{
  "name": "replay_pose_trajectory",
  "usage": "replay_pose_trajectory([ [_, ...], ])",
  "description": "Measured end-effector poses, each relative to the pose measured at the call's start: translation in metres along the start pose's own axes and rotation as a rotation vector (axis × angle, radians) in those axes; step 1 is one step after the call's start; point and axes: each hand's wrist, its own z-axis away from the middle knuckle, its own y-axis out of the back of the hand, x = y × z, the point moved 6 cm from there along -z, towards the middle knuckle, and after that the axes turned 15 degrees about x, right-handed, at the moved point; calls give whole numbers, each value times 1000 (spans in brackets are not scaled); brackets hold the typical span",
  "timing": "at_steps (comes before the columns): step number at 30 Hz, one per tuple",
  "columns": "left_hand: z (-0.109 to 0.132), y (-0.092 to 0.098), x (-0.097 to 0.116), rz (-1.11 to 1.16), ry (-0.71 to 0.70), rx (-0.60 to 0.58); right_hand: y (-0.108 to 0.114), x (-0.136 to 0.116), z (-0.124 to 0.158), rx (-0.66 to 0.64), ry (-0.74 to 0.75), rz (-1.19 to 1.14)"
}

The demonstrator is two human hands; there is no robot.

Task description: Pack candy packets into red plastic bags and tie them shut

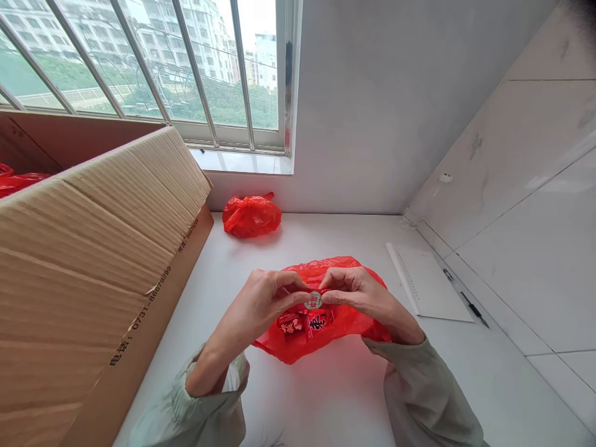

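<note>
A red plastic bag (305,344) lies open on the white counter in front of me, with small red packets (305,323) showing inside it. Above the bag, my left hand (263,298) and my right hand (356,292) meet at a small round piece with a red and white label (313,300). Both hands pinch it between thumb and fingertips, one from each side. A second red bag (251,215), knotted shut, sits farther back near the wall under the window.
A large cardboard box (93,261) with printed numbers fills the left side, more red plastic showing inside it (13,180). A white notebook (431,282) and a black pen (468,303) lie at the right by the tiled wall. A barred window (139,62) is behind.
</note>
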Motion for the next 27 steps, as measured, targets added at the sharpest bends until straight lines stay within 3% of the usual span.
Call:
replay_pose_trajectory([
  [3,-1,6,1,17,-35,23,1,-1,1,-2,7,-9],
  [7,0,5,2,134,-36,-111,-3,-3,3,-107,9,-140],
  [11,-1,12,-1,65,15,-41,0,-6,1,25,83,-63],
  [13,0,12,-2,88,61,-44,4,-10,2,130,166,31],
  [17,4,-1,-1,290,173,-181,9,-28,9,302,489,201],
  [20,1,-2,-2,375,175,-116,10,-34,13,304,621,284],
  [23,-2,1,-4,408,148,-19,10,-31,11,211,527,330],
  [27,-1,-1,-8,448,178,-37,9,-17,6,96,242,161],
])
